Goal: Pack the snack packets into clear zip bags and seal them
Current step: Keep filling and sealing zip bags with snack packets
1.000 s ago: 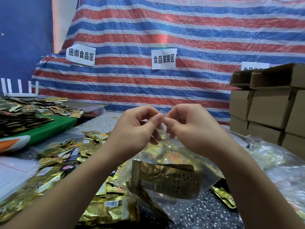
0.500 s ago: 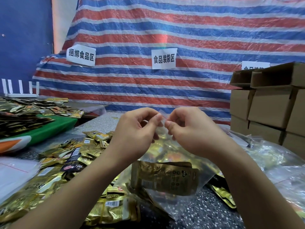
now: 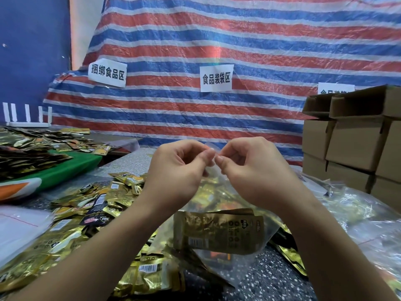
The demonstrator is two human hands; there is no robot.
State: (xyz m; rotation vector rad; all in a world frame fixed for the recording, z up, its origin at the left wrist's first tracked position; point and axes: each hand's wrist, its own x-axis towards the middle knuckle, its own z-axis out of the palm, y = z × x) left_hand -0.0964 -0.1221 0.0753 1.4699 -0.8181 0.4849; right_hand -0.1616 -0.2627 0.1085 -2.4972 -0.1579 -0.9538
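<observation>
Step in hand, as judged from the frame: closing the zip strip of a filled bag.

Both hands are raised above the worktop (image 3: 271, 276) with the clear zip bag (image 3: 269, 230) hanging between them. The left hand (image 3: 175, 170) and the right hand (image 3: 251, 168) each have thumb and forefinger clamped on the top edge of the bag, the two grips almost touching at the middle of the mouth. The other fingers are curled in. The bag's lower end rests near the worktop, among loose snack packets (image 3: 91, 205). A gold packet (image 3: 217, 231) lies crosswise inside it (further packets behind it cannot be counted).

Procedure for a sound seal:

1. Confirm that both strip halves are aligned under the pinch before pressing; whether the tracks have engaged is too small to tell here.
2. Press firmly at the centre, then slide each grip outward along the edge to its own corner.
3. Keep the bag hanging so the contents stay low, away from the strip. A packet corner caught in the track will probably leave a gap.
4. Check the full width by feel before setting the bag aside.
</observation>
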